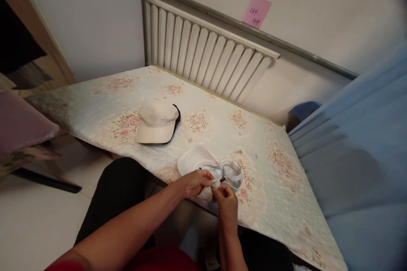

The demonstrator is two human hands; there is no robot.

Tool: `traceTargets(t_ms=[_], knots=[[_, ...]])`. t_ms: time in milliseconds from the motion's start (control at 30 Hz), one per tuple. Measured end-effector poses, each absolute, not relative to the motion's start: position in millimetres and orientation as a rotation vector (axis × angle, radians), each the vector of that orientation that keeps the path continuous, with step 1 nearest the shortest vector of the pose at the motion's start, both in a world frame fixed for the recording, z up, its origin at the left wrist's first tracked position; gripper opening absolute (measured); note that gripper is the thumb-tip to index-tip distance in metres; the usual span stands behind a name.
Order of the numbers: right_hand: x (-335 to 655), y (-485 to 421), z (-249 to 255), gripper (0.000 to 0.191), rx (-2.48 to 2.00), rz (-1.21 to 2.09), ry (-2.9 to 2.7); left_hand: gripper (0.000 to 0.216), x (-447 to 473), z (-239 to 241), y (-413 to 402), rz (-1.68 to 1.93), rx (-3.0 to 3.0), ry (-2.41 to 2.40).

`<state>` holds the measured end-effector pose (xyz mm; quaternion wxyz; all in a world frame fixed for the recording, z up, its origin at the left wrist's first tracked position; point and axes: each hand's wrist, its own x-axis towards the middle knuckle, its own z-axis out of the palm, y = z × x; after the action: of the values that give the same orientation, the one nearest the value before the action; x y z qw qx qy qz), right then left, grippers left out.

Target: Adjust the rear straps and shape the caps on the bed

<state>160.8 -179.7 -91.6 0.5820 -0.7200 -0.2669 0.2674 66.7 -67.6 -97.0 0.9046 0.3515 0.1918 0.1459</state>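
Note:
A white cap [203, 161] lies upside down near the front edge of the floral-covered table [273, 178]. My left hand [194, 182] pinches the cap's back strap at its near rim. My right hand [226, 202] meets it from below, fingers closed on the same strap, where a small brown buckle [222, 179] shows between the fingertips. A beige cap [157, 121] with a dark rim underneath rests upright farther back on the table, apart from both hands.
A white radiator [203, 46] runs along the wall behind the table. A pink note [256, 11] is stuck above it. Blue fabric [359, 144] hangs at the right. My dark-trousered knee [117, 194] is under the table's front edge.

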Motion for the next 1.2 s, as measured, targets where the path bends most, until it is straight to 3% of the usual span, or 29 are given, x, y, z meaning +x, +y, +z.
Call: traceTargets(t_ms=[367,633,767,867,967,1200], knots=[[164.7,-179.2,-91.8,0.027,-1.664,0.637,-0.646,0.028,66.7,-96.8,-67.4,0.296,0.76,0.418],[163.7,-178.0,-86.2,0.02,-1.739,0.531,-0.596,0.027,66.2,-98.7,-65.2,0.285,0.77,0.39],[167.8,-178.9,-81.0,0.036,-1.819,0.389,-0.629,0.025,65.7,-96.0,-65.6,0.275,0.756,0.385],[174.8,-179.4,-75.8,0.043,-1.839,0.59,-0.713,0.026,64.2,-92.8,-66.1,0.238,0.732,0.36],[180.9,-179.3,-70.3,0.037,-1.837,0.826,-0.763,0.027,63.1,-90.9,-66.4,0.192,0.726,0.354],[182.3,-180.2,-61.3,0.02,-1.834,0.845,-0.766,0.027,67.3,-88.6,-66.4,0.114,0.807,0.42]])
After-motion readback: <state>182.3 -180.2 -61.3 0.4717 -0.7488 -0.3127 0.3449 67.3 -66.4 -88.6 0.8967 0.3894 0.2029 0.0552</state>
